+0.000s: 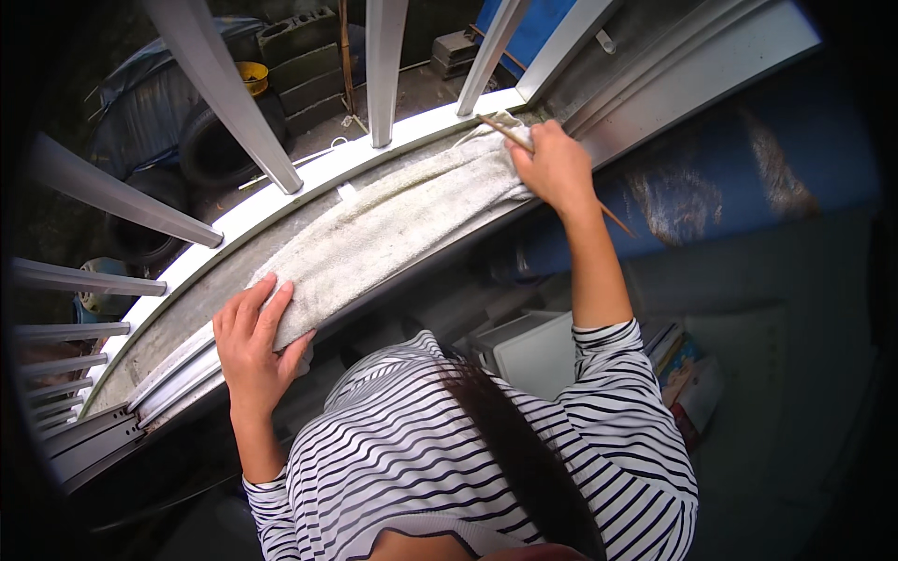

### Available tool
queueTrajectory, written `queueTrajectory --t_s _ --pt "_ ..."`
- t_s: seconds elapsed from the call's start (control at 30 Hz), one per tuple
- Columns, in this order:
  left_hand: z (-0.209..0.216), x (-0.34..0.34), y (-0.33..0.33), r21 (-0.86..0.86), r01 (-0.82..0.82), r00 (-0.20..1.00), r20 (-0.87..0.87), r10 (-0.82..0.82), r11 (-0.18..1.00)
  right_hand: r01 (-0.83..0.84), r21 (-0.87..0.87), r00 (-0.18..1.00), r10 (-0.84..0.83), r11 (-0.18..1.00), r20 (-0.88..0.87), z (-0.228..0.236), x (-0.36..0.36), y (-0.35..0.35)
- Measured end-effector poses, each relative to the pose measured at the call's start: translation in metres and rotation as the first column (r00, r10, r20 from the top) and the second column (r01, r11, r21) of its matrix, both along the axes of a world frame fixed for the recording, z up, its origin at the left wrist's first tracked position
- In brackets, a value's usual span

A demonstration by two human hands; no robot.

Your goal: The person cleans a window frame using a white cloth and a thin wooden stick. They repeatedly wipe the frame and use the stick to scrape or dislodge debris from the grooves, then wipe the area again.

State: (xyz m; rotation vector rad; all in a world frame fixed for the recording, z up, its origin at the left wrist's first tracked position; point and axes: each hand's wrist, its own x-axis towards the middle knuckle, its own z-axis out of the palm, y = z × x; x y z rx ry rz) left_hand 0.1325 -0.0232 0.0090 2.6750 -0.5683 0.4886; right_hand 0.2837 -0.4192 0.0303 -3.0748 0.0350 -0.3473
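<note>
A long, folded white towel (374, 238) with grey dirt marks lies along the window sill, over the sliding track. At its left end my left hand (254, 337) grips the edge, with fingers on top and the thumb at the near side. My right hand (554, 168) is closed around a thin wooden stick (507, 134) at the towel's far right end. The stick's tip points toward the sill corner, and its other end sticks out past my wrist. Part of the towel's right end is hidden under that hand.
White metal bars (383, 75) rise from a white rail beyond the sill. Bare metal track (178, 374) shows left of the towel. Outside are tires (210, 145), grey blocks (304, 79) and a yellow container (253, 77). Blue plastic-like material (692, 201) lies at the right, near books (669, 351).
</note>
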Motion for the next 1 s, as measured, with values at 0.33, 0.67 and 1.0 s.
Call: queueTrajectory --t_s 0.33,0.67,1.0 --pt "0.006 0.010 0.001 -0.088 0.016 1.000 -0.007 -0.017 0.996 -0.529 0.347 0.829 0.560 0.774 0.014 0.002 -0.052 0.167" --pt "0.005 0.013 0.002 -0.161 0.036 0.999 -0.018 -0.039 0.986 -0.160 -0.145 0.940 0.195 0.976 0.280 0.020 0.000 0.035" --pt "0.009 0.013 0.004 -0.145 0.079 0.995 -0.046 -0.087 0.986 -0.104 -0.273 0.993 0.113 0.956 0.019 0.002 0.000 -0.005"
